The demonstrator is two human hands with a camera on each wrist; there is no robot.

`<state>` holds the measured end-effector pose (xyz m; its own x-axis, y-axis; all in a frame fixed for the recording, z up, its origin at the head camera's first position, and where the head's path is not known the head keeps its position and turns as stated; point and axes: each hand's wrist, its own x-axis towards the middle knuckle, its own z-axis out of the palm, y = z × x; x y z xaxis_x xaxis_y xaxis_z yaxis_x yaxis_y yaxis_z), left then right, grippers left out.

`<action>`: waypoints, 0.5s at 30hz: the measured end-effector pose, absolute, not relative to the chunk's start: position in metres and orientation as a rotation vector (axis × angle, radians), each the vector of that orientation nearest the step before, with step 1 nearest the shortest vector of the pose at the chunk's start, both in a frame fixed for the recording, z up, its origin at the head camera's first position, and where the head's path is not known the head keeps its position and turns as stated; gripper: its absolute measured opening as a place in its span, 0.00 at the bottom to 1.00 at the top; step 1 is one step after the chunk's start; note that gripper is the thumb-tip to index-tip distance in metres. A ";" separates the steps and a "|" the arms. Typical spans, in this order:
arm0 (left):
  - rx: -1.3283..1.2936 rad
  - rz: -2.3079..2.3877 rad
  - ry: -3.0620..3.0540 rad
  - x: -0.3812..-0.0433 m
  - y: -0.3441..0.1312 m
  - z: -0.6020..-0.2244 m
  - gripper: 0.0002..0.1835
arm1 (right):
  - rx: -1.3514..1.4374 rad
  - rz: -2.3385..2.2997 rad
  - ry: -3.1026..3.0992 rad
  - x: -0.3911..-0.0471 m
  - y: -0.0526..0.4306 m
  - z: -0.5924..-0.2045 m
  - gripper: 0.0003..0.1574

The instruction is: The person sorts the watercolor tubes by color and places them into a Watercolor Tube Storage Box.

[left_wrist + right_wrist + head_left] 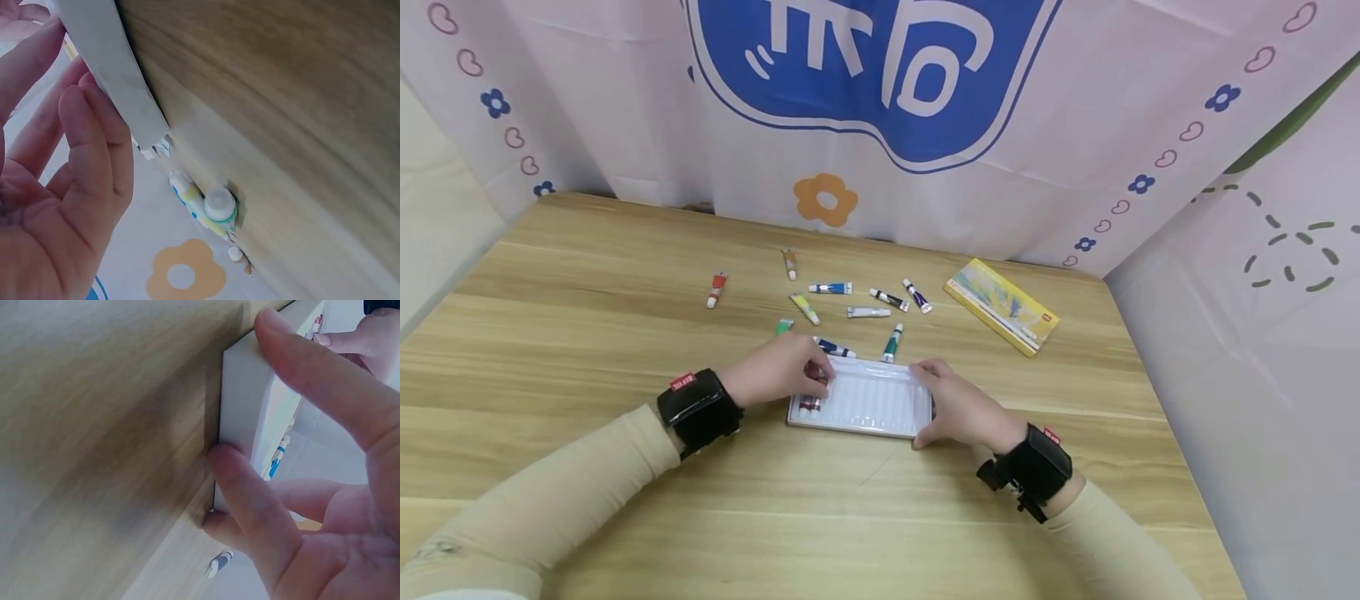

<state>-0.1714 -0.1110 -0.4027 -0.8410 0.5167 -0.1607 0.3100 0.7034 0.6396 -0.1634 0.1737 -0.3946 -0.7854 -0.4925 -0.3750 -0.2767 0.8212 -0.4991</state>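
between the two hands, a white tray [872,400] lies on the bench [820,508], the right hand [964,407] gripping its right end. at the other end the left hand [781,367] bends its fingers over red-brown tubes [809,406]; whether it pinches one cannot be told. beyond both hands lie loose tubes [868,312] and a yellow box [1002,307].

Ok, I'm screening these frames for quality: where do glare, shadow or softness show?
Head view: small bright glints on the white tray; left wrist view: the tabletop grain and white-capped tube look soft; right wrist view: a broad, soft-edged shadow beside the tray.
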 end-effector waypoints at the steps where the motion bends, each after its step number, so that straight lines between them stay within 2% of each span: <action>1: 0.650 0.882 2.584 -0.171 -0.111 -0.403 0.08 | -0.569 -0.582 2.501 -0.163 0.174 -0.395 0.68; 15: 0.590 0.906 2.612 -0.171 -0.116 -0.405 0.04 | -0.589 -0.570 2.499 -0.164 0.175 -0.396 0.69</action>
